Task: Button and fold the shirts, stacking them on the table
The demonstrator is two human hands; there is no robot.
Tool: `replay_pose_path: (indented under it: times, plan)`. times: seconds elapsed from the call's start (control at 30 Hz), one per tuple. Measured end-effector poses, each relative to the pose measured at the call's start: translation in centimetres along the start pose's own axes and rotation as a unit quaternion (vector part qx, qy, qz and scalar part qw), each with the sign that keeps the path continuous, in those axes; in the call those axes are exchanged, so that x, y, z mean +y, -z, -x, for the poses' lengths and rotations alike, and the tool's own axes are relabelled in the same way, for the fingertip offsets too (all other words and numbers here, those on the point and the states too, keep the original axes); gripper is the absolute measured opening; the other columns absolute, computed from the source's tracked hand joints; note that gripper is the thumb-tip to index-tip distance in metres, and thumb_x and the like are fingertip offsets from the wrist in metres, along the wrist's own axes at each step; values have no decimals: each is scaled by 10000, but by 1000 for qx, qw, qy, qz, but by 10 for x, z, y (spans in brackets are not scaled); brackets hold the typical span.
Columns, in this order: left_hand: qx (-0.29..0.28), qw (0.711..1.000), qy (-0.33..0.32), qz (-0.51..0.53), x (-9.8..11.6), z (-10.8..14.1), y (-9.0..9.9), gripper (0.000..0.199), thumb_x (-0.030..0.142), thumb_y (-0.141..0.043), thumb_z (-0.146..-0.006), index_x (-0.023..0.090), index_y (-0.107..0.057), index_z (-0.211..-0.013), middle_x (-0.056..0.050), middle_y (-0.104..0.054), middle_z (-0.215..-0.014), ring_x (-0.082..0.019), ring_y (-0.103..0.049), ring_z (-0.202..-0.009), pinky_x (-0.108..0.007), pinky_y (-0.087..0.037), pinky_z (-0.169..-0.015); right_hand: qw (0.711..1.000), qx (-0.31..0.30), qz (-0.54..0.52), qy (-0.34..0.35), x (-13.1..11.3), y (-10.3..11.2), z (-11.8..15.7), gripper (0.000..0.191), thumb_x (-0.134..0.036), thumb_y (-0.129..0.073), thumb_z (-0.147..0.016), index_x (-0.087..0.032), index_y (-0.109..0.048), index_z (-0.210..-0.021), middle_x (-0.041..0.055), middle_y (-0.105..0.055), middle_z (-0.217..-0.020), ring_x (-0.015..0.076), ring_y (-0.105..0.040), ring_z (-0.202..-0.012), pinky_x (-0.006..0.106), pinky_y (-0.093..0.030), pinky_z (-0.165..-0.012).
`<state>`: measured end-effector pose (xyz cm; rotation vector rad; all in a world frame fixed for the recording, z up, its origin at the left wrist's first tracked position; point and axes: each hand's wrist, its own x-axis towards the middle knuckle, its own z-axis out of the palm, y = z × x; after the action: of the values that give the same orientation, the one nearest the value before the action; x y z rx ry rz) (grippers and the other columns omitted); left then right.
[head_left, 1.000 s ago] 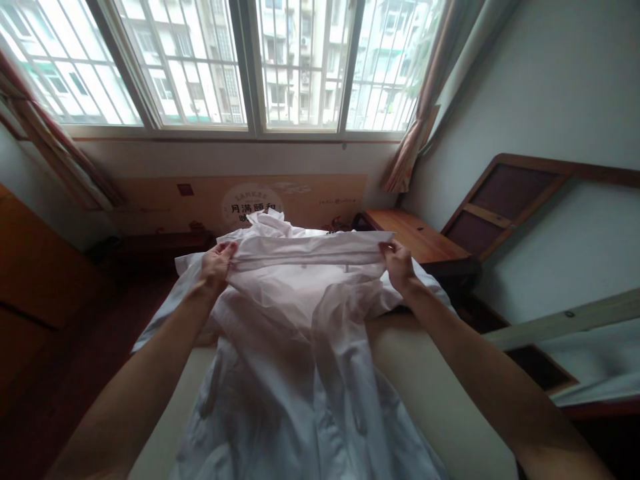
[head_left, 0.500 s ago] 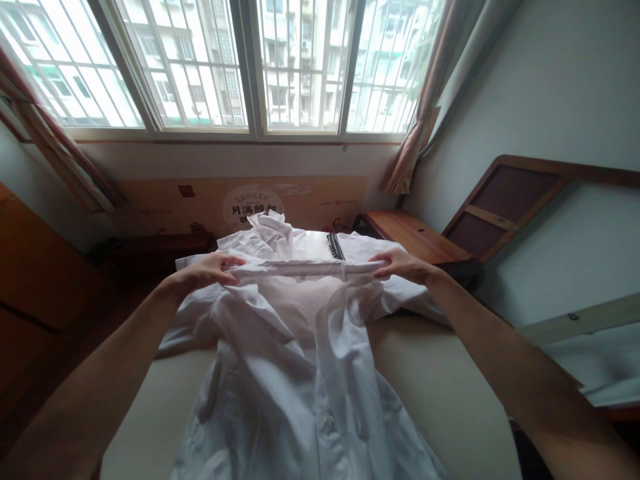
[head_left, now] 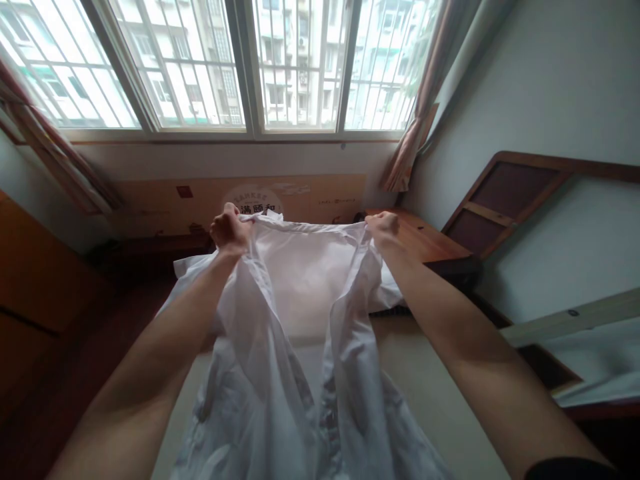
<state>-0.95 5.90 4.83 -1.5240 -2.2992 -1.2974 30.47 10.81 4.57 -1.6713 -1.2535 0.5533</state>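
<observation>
White shirt (head_left: 300, 313), lifted by its upper edge above a beige bed surface (head_left: 430, 393), with its open front panels hanging toward the viewer and its lower part resting on the bed. Left hand (head_left: 229, 230) is closed in a fist around the fabric at the left corner of the raised edge; right hand (head_left: 383, 225) is likewise clenched on the right corner, the cloth pulled taut between them. The step in hand appears to be spreading the garment out; the next move likely calls for even tension and level hands. More white cloth (head_left: 187, 270) lies under and behind the shirt and could catch it. Beyond stand a cardboard panel (head_left: 165, 200), a wooden side table (head_left: 425, 240), a barred window (head_left: 250, 67) and curtains (head_left: 415, 113).
</observation>
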Motion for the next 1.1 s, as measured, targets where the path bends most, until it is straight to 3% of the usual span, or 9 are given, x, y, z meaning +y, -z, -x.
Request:
replay_pose_path:
  times: [0.1,0.3,0.4,0.47,0.57,0.67,0.77,0.83,1.1]
  plan:
    - [20,995,-68,-73,16,29,-34,262,203,-471,-861,164,-549,-1109,-136,-628,-1032,-268,-619,-900,-364,-455,-765,998,11,39,38,0,-35,19,127,-281,-589,-754,-177,-586,-827,69,-610,-760,196,-571,-763,275,-442,-661]
    - [-203,957,-204,26,5,66,-75,551,257,-652,-760,123,-466,-1261,-149,-571,-1185,-265,-563,-1080,-351,-458,-884,974,-122,100,165,30,-70,68,301,-252,-647,-741,-147,-579,-1014,90,-635,-968,206,-588,-879,310,-461,-802]
    - [-199,932,-290,92,-14,71,-53,323,233,-567,-832,150,-545,-1144,-104,-596,-1150,-220,-562,-1064,-337,-444,-916,947,-102,135,274,51,-48,97,319,-241,-585,-804,-136,-563,-1105,135,-594,-1117,246,-539,-1037,381,-407,-927]
    - [-187,906,-371,76,-27,82,-27,226,240,-504,-880,167,-575,-1082,-91,-608,-1101,-219,-559,-1029,-356,-431,-911,899,-154,155,380,63,-25,126,326,-283,-559,-844,-149,-556,-1140,138,-581,-1140,258,-505,-1083,410,-380,-953]
    - [-311,795,-519,42,-47,119,11,302,422,-562,-858,189,-595,-1048,-74,-624,-1026,-221,-552,-953,-360,-411,-880,765,-359,161,510,80,8,183,456,-454,-610,-814,-195,-552,-1184,119,-550,-1208,258,-470,-1122,413,-346,-967]
    - [-398,704,-588,28,-66,162,28,381,499,-643,-779,199,-591,-1008,-55,-624,-978,-211,-539,-911,-335,-394,-842,676,-468,145,550,99,25,231,461,-516,-622,-782,-213,-568,-1126,80,-578,-1124,216,-493,-1017,390,-316,-962]
    - [-397,691,-603,-7,-80,191,25,121,283,-526,-899,181,-562,-845,-28,-604,-839,-166,-522,-786,-302,-377,-767,673,-465,181,546,117,26,254,200,-380,-517,-891,-192,-584,-896,39,-607,-885,171,-487,-829,332,-347,-822]
    - [-387,702,-597,-18,-85,199,19,153,186,-454,-925,170,-531,-794,-24,-582,-791,-151,-500,-717,-291,-370,-730,687,-445,203,538,124,24,259,193,-305,-458,-926,-181,-550,-810,29,-592,-794,163,-471,-759,308,-342,-726]
    - [-437,701,-557,83,-85,241,32,153,176,-397,-937,172,-495,-819,-4,-556,-739,-123,-472,-619,-263,-365,-656,646,-473,191,568,141,53,306,155,-236,-457,-929,-181,-524,-800,-12,-591,-738,130,-465,-614,281,-336,-588]
